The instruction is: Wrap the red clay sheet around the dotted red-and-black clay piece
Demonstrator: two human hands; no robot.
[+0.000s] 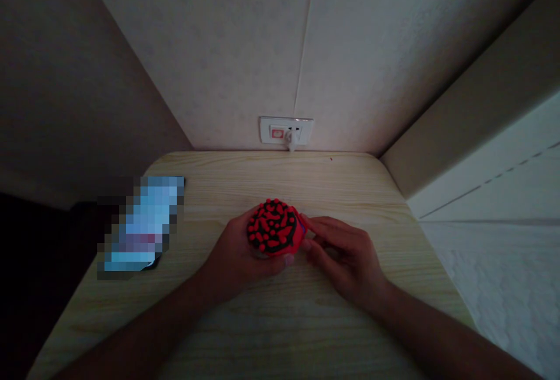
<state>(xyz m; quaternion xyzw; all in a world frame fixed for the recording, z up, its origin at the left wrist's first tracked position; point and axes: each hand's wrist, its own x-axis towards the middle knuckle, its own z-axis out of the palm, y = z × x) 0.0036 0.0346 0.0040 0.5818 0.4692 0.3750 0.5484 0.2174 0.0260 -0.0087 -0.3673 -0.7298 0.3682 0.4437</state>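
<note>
A round object [272,227] with a black top, covered in raised red dots and squiggles, is held over the middle of the table. Its side is red, and a small bluish-purple patch shows at its right edge. My left hand [238,257] wraps around it from the left, thumb along the near side. From the right, my right hand [345,252] pinches a red part [301,221] that sticks out at the object's edge. I cannot tell whether that part is a handle or a separate strip. The object's underside is hidden.
A phone with a blurred bright screen [142,222] lies on the left of the wood-grain table [280,333]. Behind the table, a wall socket [286,130] holds a plug with a pale cord. A quilted white surface [503,287] lies to the right, beside a cream panel.
</note>
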